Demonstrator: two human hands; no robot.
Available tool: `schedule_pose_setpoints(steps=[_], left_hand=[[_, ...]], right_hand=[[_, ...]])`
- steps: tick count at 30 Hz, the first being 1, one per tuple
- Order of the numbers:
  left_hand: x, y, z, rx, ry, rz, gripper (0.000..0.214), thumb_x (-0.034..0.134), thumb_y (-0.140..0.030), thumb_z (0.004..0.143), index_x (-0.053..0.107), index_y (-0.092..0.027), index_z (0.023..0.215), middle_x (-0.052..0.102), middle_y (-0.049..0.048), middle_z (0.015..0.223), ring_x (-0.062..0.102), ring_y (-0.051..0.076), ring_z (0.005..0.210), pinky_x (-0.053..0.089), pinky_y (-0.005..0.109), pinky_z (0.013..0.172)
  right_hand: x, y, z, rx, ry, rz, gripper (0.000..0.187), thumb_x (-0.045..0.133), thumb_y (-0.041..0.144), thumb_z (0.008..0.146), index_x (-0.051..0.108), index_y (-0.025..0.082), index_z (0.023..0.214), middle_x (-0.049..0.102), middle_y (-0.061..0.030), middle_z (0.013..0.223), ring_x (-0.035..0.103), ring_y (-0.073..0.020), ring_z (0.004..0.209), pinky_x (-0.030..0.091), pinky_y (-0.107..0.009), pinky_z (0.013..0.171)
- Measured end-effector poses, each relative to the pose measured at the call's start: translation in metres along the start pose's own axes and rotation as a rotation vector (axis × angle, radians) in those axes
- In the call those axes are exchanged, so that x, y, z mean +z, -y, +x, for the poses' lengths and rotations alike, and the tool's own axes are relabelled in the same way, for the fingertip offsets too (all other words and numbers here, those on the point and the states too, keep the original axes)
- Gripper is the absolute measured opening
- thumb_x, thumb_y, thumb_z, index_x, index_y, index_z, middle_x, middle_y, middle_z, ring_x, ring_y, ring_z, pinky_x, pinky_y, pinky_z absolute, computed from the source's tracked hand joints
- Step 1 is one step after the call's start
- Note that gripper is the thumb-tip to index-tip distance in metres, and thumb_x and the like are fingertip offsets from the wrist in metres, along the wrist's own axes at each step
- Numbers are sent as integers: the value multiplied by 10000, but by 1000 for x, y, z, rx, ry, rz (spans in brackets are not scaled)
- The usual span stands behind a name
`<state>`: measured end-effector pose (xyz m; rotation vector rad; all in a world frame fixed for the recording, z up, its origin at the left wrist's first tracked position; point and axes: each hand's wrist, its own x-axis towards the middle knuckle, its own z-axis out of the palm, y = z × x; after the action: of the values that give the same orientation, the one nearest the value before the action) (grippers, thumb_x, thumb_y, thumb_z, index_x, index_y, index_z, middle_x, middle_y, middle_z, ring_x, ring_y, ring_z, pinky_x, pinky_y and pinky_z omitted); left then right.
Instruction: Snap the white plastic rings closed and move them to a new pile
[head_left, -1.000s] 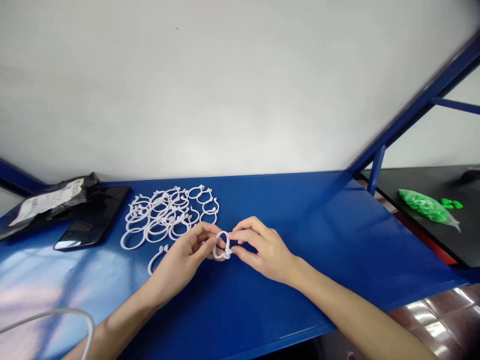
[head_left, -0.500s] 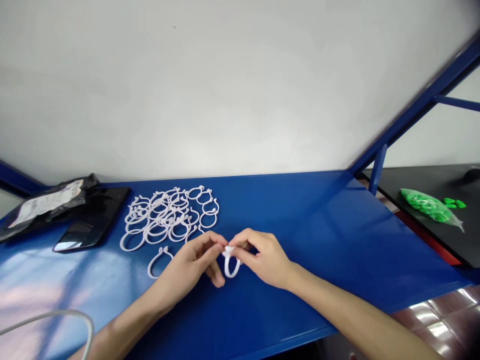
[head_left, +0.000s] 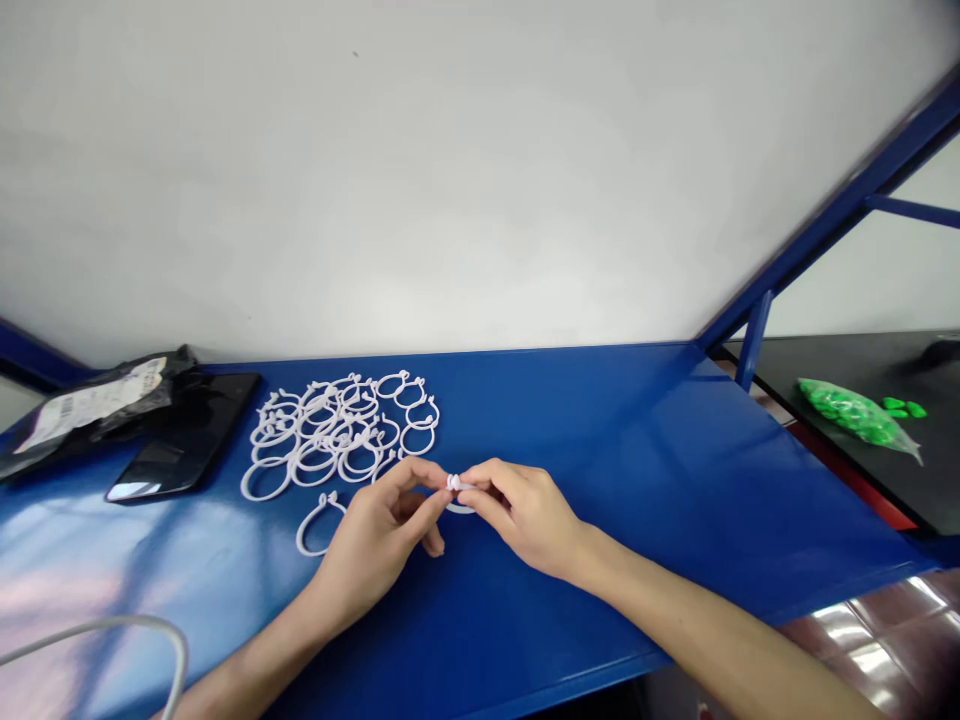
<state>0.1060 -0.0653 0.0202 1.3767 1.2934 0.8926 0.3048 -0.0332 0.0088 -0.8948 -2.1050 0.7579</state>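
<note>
Between my two hands is a white plastic ring (head_left: 460, 509) with small knobs at its ends, much like a curtain ring. My left hand (head_left: 381, 527) pinches its knobbed end from the left with thumb and forefinger. From the right, my right hand (head_left: 523, 512) pinches the same end. Only the knobs and a thin lower arc of the ring show; fingers cover the rest. A single white ring (head_left: 301, 535) lies on the table beside my left hand, partly hidden by it. Behind it lies a cluster of several similar rings (head_left: 315, 462).
The blue table (head_left: 570, 420) meets a pale wall. At the left lie a black phone (head_left: 161, 465), a dark flat tablet-like thing (head_left: 225, 400) and a black package (head_left: 97, 405). A cable (head_left: 150, 622) curves at lower left. A bag of green pieces (head_left: 855, 410) sits on a dark surface at right.
The held ring has tilted, so its loop, which hung down between my hands, now shows as a thin arc. Both hands keep their pinch with little movement.
</note>
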Motion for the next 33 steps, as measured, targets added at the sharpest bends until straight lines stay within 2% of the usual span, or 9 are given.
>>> schedule_pose_setpoints(steps=[5,10,16,22,26,28,31,33], left_hand=[[-2,-1,-3,32,-33,86,245,599,-455,919,620,-215,962,689,-29,574,677,155,545,492,243,561],[-1,4,-3,34,-42,71,261,633,-465,896,667,-209,934,711,-18,615,695,161,557,543,258,597],[0,8,-5,136,-34,136,208,650,-408,895,716,-211,884,722,-15,641,681,139,525,538,228,560],[2,14,-11,279,18,267,160,666,-364,916,731,-223,876,724,-20,613,682,131,509,515,207,541],[-2,12,-9,384,-31,409,133,652,-333,925,741,-236,909,752,-17,690,684,128,538,527,212,564],[-9,8,-7,453,-35,514,148,632,-321,939,757,-248,973,794,5,832,732,144,664,558,223,659],[-31,1,-1,515,-80,726,228,564,-347,971,772,-261,1011,801,39,1028,759,190,870,559,261,787],[-52,-5,2,439,-155,899,268,528,-380,970,769,-261,969,799,43,992,744,203,788,524,279,697]], right_hand=[[-3,2,1,51,28,49,121,590,303,1031,682,225,1023,761,-2,907,704,-135,781,499,-233,716],[-8,5,3,103,161,100,155,543,278,1050,675,220,993,739,1,926,677,-129,794,482,-237,714],[-17,6,2,31,269,37,194,514,293,1068,679,213,1003,715,-6,942,662,-128,812,474,-236,737],[-23,4,-3,-38,388,-131,216,502,285,1071,704,227,1025,699,-9,933,653,-134,753,466,-235,673],[-18,1,-1,-80,305,-106,228,503,299,1073,717,227,1038,724,-15,943,671,-133,764,487,-235,693],[-17,-2,1,-109,250,-100,225,521,323,1069,723,229,1046,739,-12,945,688,-135,791,500,-237,726],[-26,-13,8,-82,180,-187,192,565,339,1050,728,239,1043,753,-8,987,712,-144,865,510,-247,790],[-39,-23,13,24,116,-345,172,590,340,1034,728,241,1008,750,-12,1008,711,-154,864,506,-257,764]])
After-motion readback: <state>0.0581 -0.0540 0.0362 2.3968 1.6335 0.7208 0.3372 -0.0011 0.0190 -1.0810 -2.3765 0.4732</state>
